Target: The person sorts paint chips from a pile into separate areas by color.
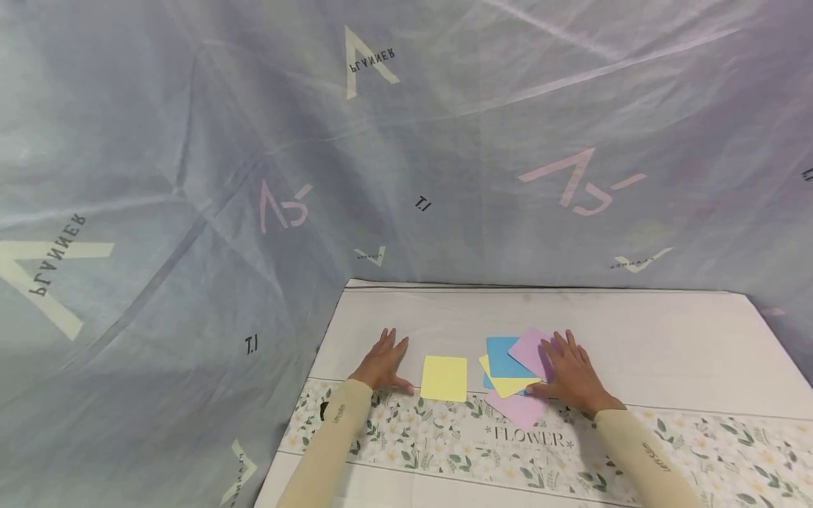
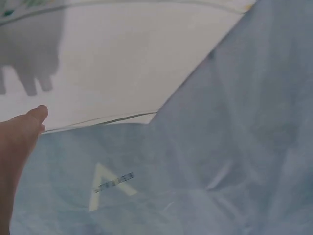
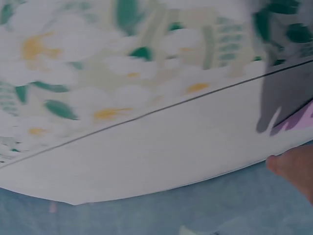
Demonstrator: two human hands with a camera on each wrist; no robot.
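Observation:
In the head view, a yellow paper square [image 1: 444,379] lies flat by itself on the table. My left hand [image 1: 384,365] is just left of it, fingers spread and holding nothing. To the right sits a loose, overlapping pile: a blue square [image 1: 502,358], a purple square [image 1: 526,348] partly over it, another yellow square [image 1: 506,386] beneath, and a pinkish purple one [image 1: 517,410] at the near side. My right hand [image 1: 570,374] spreads its fingers along the pile's right side, fingertips overlapping the purple squares. Each wrist view catches only part of a hand at its edge.
A white cloth [image 1: 667,339] with a flowered band and the word FLOWER covers the table. Grey-blue printed fabric [image 1: 444,141] hangs behind it and along the left side [image 1: 190,367]. A small black spot [image 1: 324,410] shows beside my left sleeve.

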